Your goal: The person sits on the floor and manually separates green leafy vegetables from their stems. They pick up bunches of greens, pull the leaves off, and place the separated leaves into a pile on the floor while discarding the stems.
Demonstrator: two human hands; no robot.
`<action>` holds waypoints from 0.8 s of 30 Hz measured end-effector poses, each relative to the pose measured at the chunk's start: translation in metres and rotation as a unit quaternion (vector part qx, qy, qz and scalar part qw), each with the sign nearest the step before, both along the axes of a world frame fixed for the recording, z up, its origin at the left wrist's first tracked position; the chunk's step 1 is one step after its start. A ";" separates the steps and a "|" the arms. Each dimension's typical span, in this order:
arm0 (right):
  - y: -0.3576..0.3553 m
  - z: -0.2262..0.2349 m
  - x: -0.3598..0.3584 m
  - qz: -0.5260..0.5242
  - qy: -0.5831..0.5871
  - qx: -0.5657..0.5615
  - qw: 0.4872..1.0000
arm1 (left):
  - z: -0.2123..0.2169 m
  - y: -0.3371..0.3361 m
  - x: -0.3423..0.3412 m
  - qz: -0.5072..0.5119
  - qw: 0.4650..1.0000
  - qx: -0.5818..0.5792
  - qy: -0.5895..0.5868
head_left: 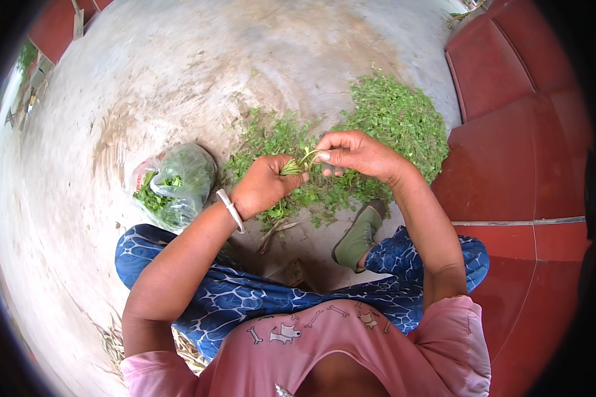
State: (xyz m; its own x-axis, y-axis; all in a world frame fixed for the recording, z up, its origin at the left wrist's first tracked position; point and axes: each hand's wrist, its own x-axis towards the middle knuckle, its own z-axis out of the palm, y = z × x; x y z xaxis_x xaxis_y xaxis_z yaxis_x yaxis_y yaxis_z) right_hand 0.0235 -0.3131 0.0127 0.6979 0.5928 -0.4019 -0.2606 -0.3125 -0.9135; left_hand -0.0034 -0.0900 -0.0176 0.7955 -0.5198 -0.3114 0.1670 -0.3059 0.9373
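Pink short-sleeved cloth top [245,364], cartoon dog-and-bone print [285,333]; loose blue trousers [222,301], white web-like pattern; olive-green lace-up shoe [357,239]; slim white ring-shaped bangle [230,210].

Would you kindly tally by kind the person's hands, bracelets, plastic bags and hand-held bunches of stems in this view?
Hands (left hand, right hand): 2
White bracelet: 1
Plastic bag: 1
Bunch of stems: 1
Total: 5
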 end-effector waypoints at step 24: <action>-0.007 -0.014 -0.015 -0.015 0.099 -0.049 0.994 | -0.016 -0.002 -0.001 0.001 0.983 -0.030 -0.181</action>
